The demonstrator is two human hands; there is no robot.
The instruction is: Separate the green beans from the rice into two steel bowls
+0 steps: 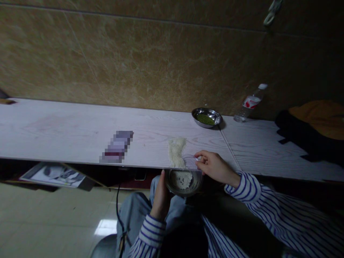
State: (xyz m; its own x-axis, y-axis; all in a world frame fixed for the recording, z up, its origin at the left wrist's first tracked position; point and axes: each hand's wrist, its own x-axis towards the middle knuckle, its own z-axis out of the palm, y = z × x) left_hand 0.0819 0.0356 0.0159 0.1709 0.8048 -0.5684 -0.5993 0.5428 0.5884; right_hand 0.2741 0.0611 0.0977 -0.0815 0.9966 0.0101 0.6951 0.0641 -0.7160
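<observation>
My left hand (160, 195) is closed on the side of a metal bowl (172, 186), held just below the front edge of the pale wooden table (67, 129). White rice lies in the bowl. A heap of white rice (176, 150) sits on the table right above the bowl, reaching the edge. My right hand (215, 166) pinches a small clear plastic piece (191, 162) at the table edge, beside the rice heap and over the bowl's rim.
A second metal bowl (206, 117) with green grains stands at the back by the tiled wall. A plastic water bottle (249, 103) leans to its right. Dark and orange cloth (314, 125) lies far right. A blurred flat object (117, 147) lies left of the rice.
</observation>
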